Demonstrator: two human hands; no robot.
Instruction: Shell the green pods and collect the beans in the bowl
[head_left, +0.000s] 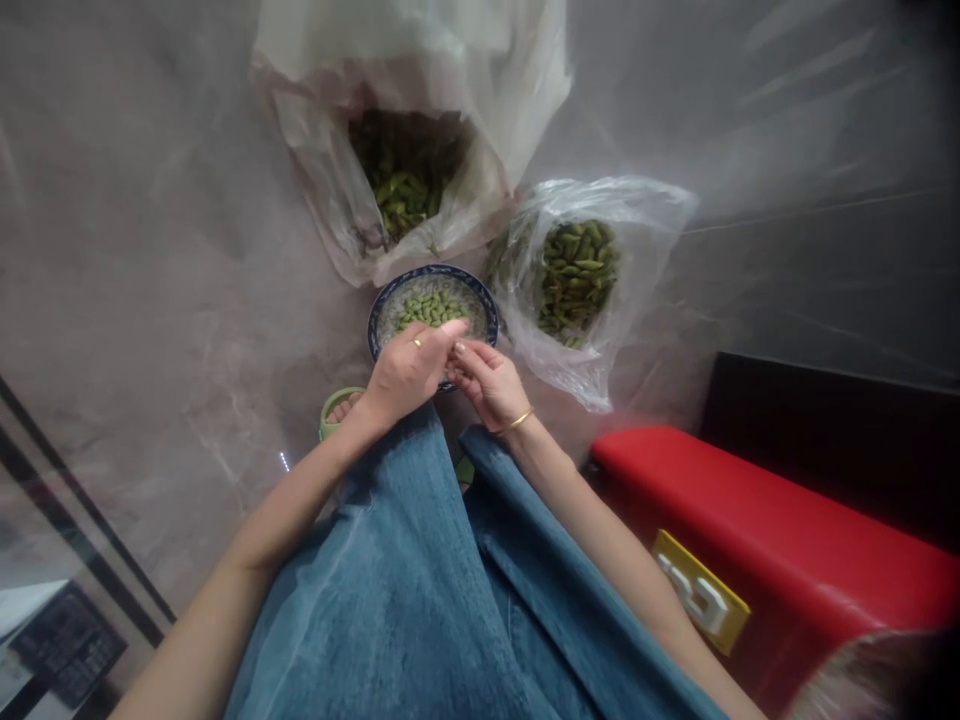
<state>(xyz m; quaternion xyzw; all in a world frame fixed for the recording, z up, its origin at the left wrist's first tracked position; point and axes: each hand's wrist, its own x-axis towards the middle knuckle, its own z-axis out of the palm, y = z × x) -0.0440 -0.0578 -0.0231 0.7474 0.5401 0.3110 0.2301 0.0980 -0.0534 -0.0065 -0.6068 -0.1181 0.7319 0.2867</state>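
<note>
Above the near edge of a blue-rimmed bowl (373, 318), my left hand (405, 372) and my right hand (493, 388) meet fingertip to fingertip. Both are closed in a pinch, thumbs and forefingers almost touching. Whatever lies between them is too small or hidden to make out. Shelled green beans (433, 307) lie in the middle of the bowl, partly covered by my left hand. Just beyond the bowl a large whitish plastic bag (510, 110) gapes open on green bean pods (409, 200). Right of the bowl, a clear plastic bag (652, 215) contains more pods (576, 275).
My knees in blue jeans (360, 600) are close below my hands. A green slipper (327, 412) shows beside the left knee on the grey marbled floor (150, 250). At the right stands a red box-like object (750, 510) with a yellow plate (701, 592). A dark-and-white object (67, 640) is lower left.
</note>
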